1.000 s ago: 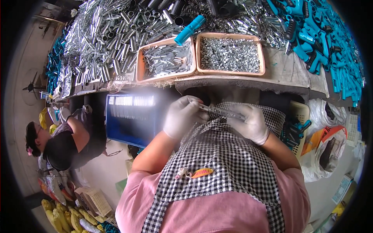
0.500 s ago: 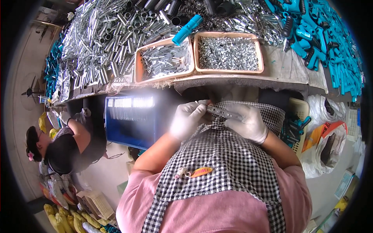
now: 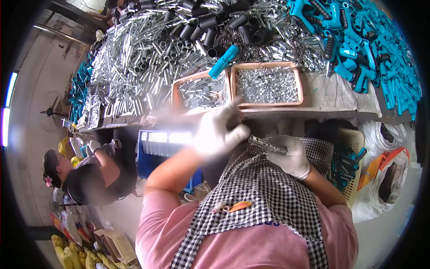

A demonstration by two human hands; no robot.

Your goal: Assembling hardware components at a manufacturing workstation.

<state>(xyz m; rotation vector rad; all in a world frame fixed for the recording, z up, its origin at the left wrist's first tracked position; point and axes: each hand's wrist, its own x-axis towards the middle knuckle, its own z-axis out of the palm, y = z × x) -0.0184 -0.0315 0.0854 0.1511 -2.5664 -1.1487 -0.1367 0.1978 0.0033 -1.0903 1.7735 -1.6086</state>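
Note:
My right hand [image 3: 291, 157], in a white glove, is closed round a slim silver metal tube [image 3: 262, 142] with small holes along its side. The tube lies above my checked apron, its open end pointing left. My left hand [image 3: 217, 132], also gloved, is lifted just in front of the tray of thin metal pieces [image 3: 201, 94]. Its thumb and fingers stand apart, with nothing visible between them; the fingertips are smeared by motion. Beside that tray sits a second tray of tiny metal parts [image 3: 266, 85], and a teal plastic tube [image 3: 224, 62] leans over the first.
Heaps of silver tubes [image 3: 148, 54] and teal tool handles [image 3: 345, 54] cover the bench. A blue crate [image 3: 150, 166] with thin rods stands below at left. At right are a cream basket [image 3: 356, 148] and white bags [image 3: 380, 193]. Another person [image 3: 89, 175] works at left.
My left hand has come off the metal tube and moved up toward the trays. My right hand keeps the tube, now slightly lower. The whole view has shifted a little.

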